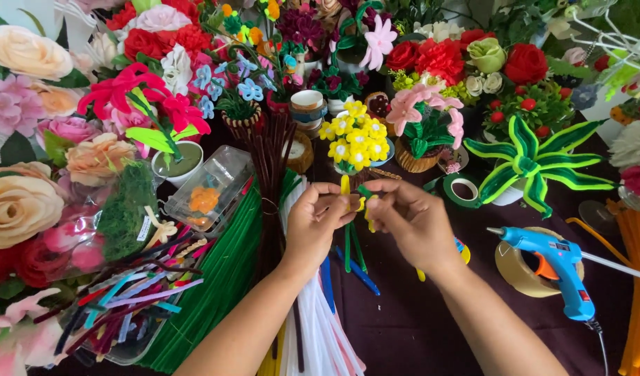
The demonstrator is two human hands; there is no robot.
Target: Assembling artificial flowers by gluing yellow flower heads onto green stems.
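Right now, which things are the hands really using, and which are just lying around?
In use:
left hand
right hand
yellow pipe-cleaner flower, pinched between them
its green stems

Lying about:
blue glue gun
tape roll
green tape roll
yellow flower pot
green pipe-cleaner bundle

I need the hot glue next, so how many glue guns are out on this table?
1. The blue glue gun stands at the table's right side, leaning on a tape roll, to the right of the right hand. Another could be hidden among the flowers.
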